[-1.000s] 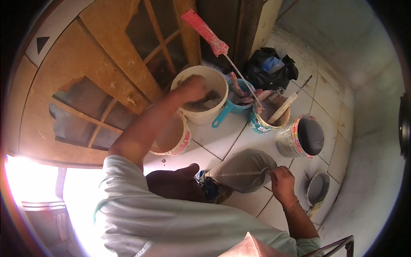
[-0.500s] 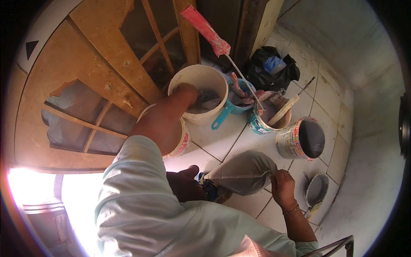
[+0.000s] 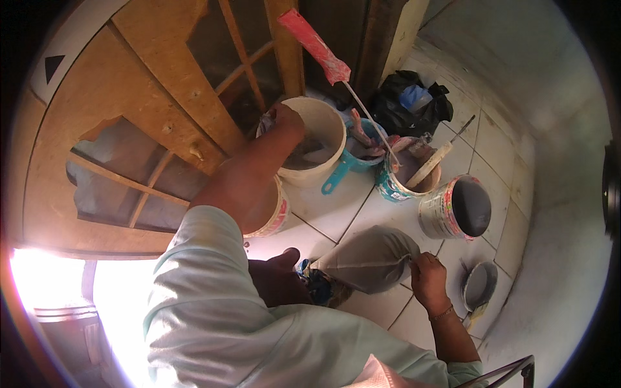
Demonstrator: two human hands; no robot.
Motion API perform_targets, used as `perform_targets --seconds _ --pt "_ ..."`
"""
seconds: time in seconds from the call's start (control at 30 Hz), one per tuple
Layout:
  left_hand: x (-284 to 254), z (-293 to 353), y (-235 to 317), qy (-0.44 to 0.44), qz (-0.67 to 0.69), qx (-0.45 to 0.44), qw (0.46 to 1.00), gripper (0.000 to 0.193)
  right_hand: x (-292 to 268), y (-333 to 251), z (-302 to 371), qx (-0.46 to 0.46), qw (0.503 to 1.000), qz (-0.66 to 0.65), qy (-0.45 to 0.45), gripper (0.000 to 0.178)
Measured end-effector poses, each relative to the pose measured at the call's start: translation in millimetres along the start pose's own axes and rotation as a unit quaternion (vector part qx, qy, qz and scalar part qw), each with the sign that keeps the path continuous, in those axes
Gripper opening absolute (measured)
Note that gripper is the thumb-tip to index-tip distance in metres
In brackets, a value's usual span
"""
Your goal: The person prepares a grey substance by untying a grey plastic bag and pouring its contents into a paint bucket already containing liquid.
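Note:
My left hand (image 3: 286, 121) is at the left rim of a large off-white bucket (image 3: 339, 129). Its fingers are closed on a crumpled greyish thing, perhaps a rag (image 3: 266, 121), partly hidden by the hand. Murky liquid with pale pieces lies inside the bucket. Farther right, my right hand (image 3: 427, 275) is curled against my grey trouser leg (image 3: 369, 258), its fingers gripping the cloth near the knee. A dark bare foot (image 3: 279, 279) shows beside the leg.
A second bucket (image 3: 279, 213) stands under my left forearm. Right of the large bucket are a teal dipper (image 3: 335, 178), a paint tub (image 3: 391, 187) with a red-handled roller (image 3: 310, 45), a tub of grey paint (image 3: 440, 210), a shallow pan (image 3: 479, 286) and a black bag (image 3: 391, 97). A wooden door (image 3: 129, 77) borders the left.
My left hand has come up from inside the bucket to its left rim, bringing the crumpled greyish thing into sight. My right hand stays at the trouser leg.

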State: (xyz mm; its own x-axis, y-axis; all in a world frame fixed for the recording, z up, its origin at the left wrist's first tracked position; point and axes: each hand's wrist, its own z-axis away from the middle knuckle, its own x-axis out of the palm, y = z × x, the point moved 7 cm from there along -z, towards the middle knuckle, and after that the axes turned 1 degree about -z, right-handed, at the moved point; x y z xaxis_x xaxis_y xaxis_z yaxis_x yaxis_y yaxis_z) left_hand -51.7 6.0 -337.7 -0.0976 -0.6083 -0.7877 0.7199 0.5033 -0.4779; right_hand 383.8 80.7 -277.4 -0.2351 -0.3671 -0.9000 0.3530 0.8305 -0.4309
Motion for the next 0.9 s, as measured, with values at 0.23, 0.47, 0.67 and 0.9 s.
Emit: perform_targets --seconds 0.23,0.47,0.67,0.9 --pt "-22.1 17.3 14.1 0.035 -0.045 0.009 0.998 0.030 2.5 0.4 4.1 0.004 1.000 0.005 0.005 0.011" --pt "-98.8 110.2 44.7 0.235 0.082 0.108 0.962 0.022 -1.8 -5.0 5.5 -0.015 0.999 0.014 0.032 0.011" --pt "-126.7 208.7 129.9 0.111 0.191 0.396 0.891 0.030 -7.3 -2.7 0.2 -0.013 0.999 0.000 0.052 0.010" --pt "-100.1 223.5 229.4 0.144 0.319 0.588 0.729 0.048 -11.8 -12.1 -3.0 -0.019 0.998 -0.032 0.056 0.008"
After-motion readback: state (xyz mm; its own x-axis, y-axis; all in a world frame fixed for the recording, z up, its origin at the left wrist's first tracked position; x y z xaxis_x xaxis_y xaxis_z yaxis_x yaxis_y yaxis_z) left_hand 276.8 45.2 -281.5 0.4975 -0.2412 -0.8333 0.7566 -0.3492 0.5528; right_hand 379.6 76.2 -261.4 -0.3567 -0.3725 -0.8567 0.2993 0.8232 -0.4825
